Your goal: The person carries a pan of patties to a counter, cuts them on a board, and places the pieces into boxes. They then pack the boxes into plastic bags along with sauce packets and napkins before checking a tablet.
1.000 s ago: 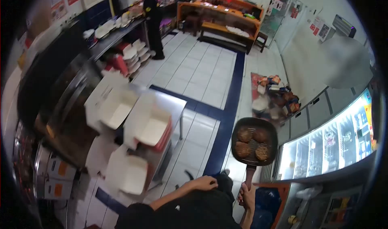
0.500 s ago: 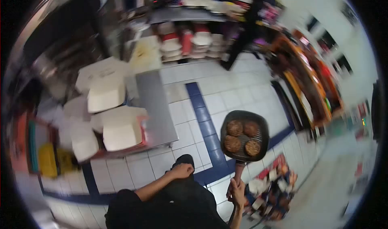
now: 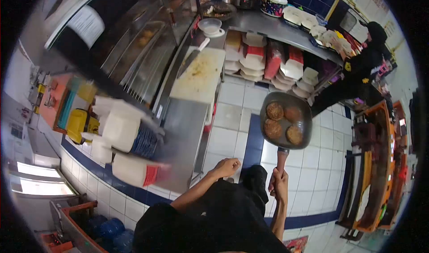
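My right hand [image 3: 279, 184] is wrapped round the brown handle of a dark, square frying pan [image 3: 286, 142]. The pan is held out over the floor, with several browned patties [image 3: 273, 129] lying in it. In front of my body, my left hand [image 3: 226, 167] is loosely closed, fingers curled, with nothing visible in it. Nearest to that hand is the edge of a steel counter [image 3: 178, 132]. Farther up this counter, a knife [image 3: 193, 58] lies on a stained cutting board [image 3: 201, 76].
Paper food boxes [image 3: 120, 123] stand at the counter's left end, partly blurred. A glass display case [image 3: 152, 43] rises beside the board. At the back, a steel shelf [image 3: 277, 29] has stacked boxes beneath. A person in dark clothing [image 3: 353, 74] stands at right, near an orange cabinet [image 3: 380, 163].
My view has swung, bringing the cutting board, display case and back shelf into clearer sight. The pan stays in my right hand and is now nearer the back shelf. My left hand remains curled.
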